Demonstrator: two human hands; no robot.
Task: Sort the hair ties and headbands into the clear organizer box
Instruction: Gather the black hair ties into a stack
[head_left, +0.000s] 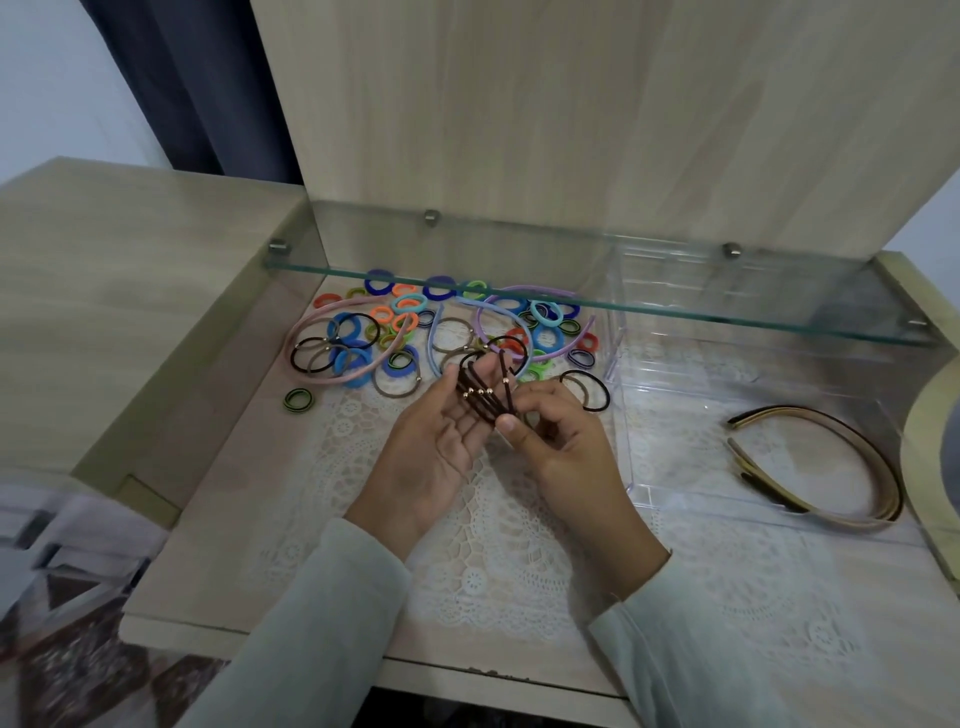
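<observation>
Both hands hold one bundle of dark brown hair ties (483, 395) with small gold beads above the middle of the lace mat. My left hand (436, 447) lies palm-up with the ties draped across its fingers. My right hand (561, 441) pinches the bundle's near end. Behind them lies a pile of colourful hair ties (395, 332) mixed with a pink headband (332, 358), a light blue headband (434, 338) and a lilac headband (519, 296). The clear organizer box (628, 457) stands to the right and holds several brown and gold headbands (810, 467).
A glass shelf (571, 291) on metal pegs juts out over the back of the pile and the box. A wooden back panel (571, 130) rises behind. A green-black tie (297, 400) lies alone at the left. The white lace mat (467, 561) covers the desk.
</observation>
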